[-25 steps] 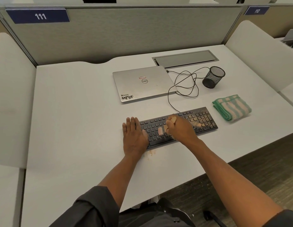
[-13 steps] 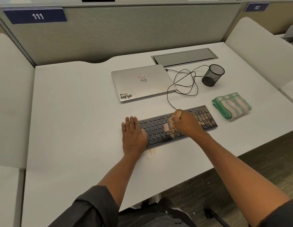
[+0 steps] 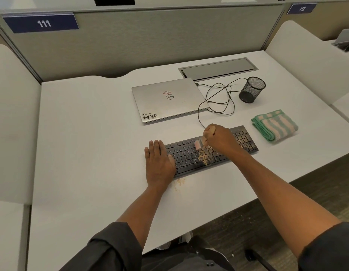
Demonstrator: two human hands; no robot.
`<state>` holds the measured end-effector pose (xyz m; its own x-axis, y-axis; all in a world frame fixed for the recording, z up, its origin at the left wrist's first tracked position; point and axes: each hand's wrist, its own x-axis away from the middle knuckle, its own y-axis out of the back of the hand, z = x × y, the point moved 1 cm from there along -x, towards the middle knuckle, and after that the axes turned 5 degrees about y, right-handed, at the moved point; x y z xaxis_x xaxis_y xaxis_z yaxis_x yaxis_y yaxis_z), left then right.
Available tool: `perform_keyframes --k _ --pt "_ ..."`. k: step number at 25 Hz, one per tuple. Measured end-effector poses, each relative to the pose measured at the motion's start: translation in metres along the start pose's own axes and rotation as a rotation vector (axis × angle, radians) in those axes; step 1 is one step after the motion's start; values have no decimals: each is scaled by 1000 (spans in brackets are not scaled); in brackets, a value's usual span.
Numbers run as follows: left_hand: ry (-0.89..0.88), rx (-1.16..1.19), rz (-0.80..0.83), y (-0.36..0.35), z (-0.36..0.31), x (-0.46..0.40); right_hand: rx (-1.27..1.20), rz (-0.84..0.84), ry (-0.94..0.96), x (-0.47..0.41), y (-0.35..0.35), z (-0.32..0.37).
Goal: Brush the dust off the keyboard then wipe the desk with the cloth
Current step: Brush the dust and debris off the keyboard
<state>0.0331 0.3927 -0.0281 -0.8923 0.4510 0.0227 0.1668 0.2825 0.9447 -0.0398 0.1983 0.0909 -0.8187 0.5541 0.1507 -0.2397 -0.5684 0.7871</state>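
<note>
- Right hand, clenched round brush, now farther right over mid keyboard.
- Left hand, fingers flat, pinning left end as before.
- Dust remaining right; striped cloth untouched, right.

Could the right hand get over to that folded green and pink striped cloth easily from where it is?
Probably yes. The folded green and pink striped cloth lies on bare desk beside the black keyboard, but the right hand grips a small brush.
</note>
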Motion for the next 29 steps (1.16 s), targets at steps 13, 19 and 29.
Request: perform_keyframes --k 13,19,29 --pt "7 -4 -9 0 -1 1 -39 46 18 2 -6 2" --pt "5 9 -9 0 -1 1 197 124 55 2 -6 3" --pt "9 14 -17 0 -1 1 317 183 138 -2 -10 12"
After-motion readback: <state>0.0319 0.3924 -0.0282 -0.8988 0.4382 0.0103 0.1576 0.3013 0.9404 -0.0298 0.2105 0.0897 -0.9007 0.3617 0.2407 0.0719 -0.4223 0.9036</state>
